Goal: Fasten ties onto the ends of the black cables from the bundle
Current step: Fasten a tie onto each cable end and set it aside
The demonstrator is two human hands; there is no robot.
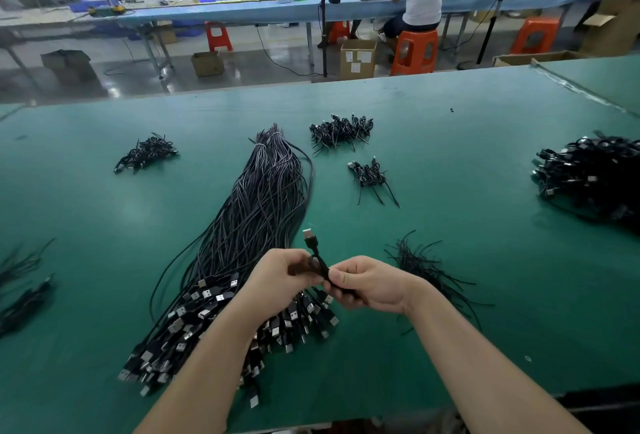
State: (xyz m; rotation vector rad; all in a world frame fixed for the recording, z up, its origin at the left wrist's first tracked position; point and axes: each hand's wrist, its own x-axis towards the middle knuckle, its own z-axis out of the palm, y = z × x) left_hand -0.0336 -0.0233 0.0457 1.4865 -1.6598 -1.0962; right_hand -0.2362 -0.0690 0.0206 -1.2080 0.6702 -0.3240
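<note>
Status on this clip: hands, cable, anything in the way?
Left hand and right hand both pinching one black cable, plug end up. Big cable bundle beneath the hands. Loose ties right; nothing blocking.

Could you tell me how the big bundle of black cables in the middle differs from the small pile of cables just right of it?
The big bundle holds many long cables laid out straight, plugs fanned toward the person; the small pile holds only a few, each coiled up short. The bundle runs under the left hand; the small pile lies apart, untouched. Both are black with metal plugs, on the green table.
</note>
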